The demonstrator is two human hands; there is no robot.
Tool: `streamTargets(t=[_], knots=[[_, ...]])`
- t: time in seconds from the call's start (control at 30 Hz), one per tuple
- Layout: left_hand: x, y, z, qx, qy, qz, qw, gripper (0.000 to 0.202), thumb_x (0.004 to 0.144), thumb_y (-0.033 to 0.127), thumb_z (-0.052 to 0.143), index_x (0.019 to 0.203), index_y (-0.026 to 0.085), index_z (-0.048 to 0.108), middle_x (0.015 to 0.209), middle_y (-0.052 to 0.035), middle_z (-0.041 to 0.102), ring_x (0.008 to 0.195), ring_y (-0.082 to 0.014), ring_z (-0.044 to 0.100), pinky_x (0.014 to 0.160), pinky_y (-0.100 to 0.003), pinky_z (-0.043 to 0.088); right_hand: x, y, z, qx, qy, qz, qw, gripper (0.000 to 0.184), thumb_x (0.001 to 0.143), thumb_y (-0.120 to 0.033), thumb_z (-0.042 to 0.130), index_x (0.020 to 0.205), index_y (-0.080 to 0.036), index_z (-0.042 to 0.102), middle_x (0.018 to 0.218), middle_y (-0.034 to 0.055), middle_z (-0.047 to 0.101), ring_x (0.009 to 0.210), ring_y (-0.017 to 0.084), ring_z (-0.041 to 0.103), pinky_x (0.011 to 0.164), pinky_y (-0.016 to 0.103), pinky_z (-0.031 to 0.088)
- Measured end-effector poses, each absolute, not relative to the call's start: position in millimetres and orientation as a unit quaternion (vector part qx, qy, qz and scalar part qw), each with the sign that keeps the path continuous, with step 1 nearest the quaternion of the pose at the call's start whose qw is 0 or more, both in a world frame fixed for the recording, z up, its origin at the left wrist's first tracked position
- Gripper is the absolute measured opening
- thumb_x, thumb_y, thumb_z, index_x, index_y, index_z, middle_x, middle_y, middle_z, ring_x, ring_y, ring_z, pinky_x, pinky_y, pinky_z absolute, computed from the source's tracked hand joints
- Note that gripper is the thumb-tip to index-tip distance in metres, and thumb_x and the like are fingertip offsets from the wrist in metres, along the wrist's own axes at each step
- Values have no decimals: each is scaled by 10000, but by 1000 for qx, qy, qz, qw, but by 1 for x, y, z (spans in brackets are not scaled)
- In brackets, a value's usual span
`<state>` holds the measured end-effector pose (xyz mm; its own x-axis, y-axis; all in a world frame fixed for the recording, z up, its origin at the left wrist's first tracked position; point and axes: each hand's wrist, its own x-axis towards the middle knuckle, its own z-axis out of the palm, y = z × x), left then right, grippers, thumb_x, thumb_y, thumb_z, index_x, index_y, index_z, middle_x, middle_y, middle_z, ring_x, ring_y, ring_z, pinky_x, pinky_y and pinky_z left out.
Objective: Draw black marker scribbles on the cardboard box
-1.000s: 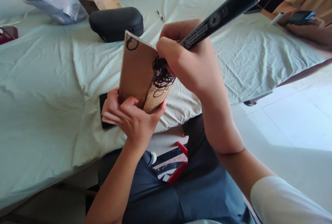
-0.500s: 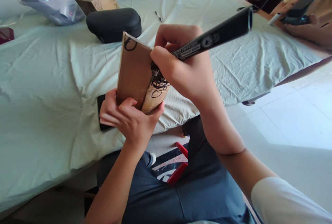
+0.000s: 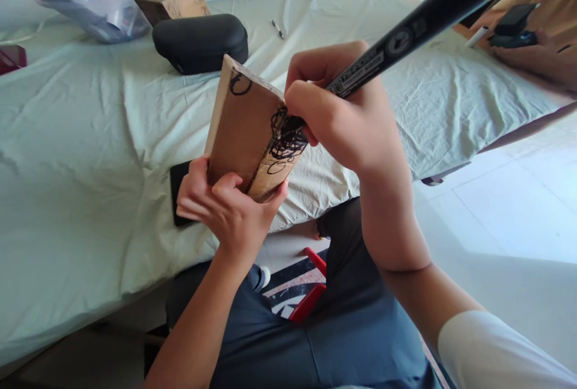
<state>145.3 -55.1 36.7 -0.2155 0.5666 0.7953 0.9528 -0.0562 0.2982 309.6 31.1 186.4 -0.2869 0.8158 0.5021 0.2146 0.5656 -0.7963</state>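
Note:
A small brown cardboard box (image 3: 246,127) is tilted above the near edge of the cloth-covered table. My left hand (image 3: 234,202) is closed around its lower end, thumb on one side and fingers on the other. Black scribbles and loops cover the box's narrow right face, and a curl is drawn near its top corner. My right hand (image 3: 347,106) grips a thick black marker pen (image 3: 401,34), its back end pointing up and right. The marker's tip is at the scribbled face, mostly hidden by my fingers.
Behind the box lie a black zip case (image 3: 201,43), another cardboard box (image 3: 174,3) and a clear plastic basket (image 3: 101,19). A thin pen (image 3: 277,29) rests on the cloth (image 3: 81,154). A dark flat object (image 3: 179,181) lies beneath my left hand. At right, a person's hand (image 3: 523,46) holds a black device.
My right hand and the marker have shifted to the right, the marker's back end rising. The box's top has turned slightly right. More black scribble shows on the narrow face.

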Motion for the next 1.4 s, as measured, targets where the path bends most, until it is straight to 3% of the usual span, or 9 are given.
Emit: streamTargets(t=[0.1,0.3,0.5,0.67,0.87,0.97,1.17,1.33,1.4], knots=[[146,-55,38,-583,-655,-434,209,822,727,877,864,1098,289,425,1555,-312,542,1423,-537,482,1182,-699,345,310,33,183,-345,-763,265,478,313,768,-234,638,566,-313,413,578,-9,327,584,199,376,590,423,327],[149,-56,40,-586,-654,-422,224,820,732,865,874,1101,288,423,1531,-305,571,1396,-532,521,1168,-687,372,310,34,182,-386,-785,189,447,429,784,-270,712,576,-305,339,572,24,400,676,259,522,616,441,403],[148,-58,39,-607,-626,-413,265,780,786,824,868,1149,278,445,1507,-298,597,1369,-523,542,1146,-671,403,310,37,181,-380,-789,192,443,463,786,-299,721,569,-309,312,569,18,350,651,249,457,620,443,377],[150,-58,38,-599,-631,-419,259,773,803,884,813,1122,277,456,1518,-303,597,1384,-527,539,1158,-685,389,307,38,179,-378,-780,200,458,494,805,-261,725,594,-295,279,589,9,304,635,232,367,615,436,343],[155,-59,38,-588,-648,-424,235,770,798,910,789,1094,281,459,1532,-310,598,1387,-528,543,1169,-707,380,306,30,177,-350,-750,237,509,444,888,-165,617,658,-277,255,669,-15,251,655,198,240,659,422,291],[154,-58,38,-582,-655,-426,226,773,790,920,784,1086,281,464,1534,-309,594,1381,-530,539,1170,-713,378,306,30,176,-339,-744,246,521,401,895,-144,553,650,-286,269,667,-12,267,666,197,233,680,424,280],[153,-57,38,-593,-640,-429,233,743,807,870,807,1095,276,468,1537,-314,577,1400,-533,509,1188,-707,352,306,30,176,-348,-747,246,510,414,925,-204,614,651,-287,315,676,-11,308,662,198,269,663,412,285],[153,-57,39,-592,-643,-431,225,748,803,880,801,1090,280,458,1528,-309,588,1398,-533,522,1184,-709,360,307,29,172,-318,-736,273,533,390,927,-108,539,672,-293,309,694,-22,296,699,181,250,700,400,256],[152,-56,40,-586,-652,-429,217,762,789,896,797,1088,281,459,1539,-312,584,1409,-540,519,1181,-722,364,307,30,172,-312,-736,280,532,412,973,-147,572,678,-285,321,697,-29,298,710,170,250,694,393,249]])
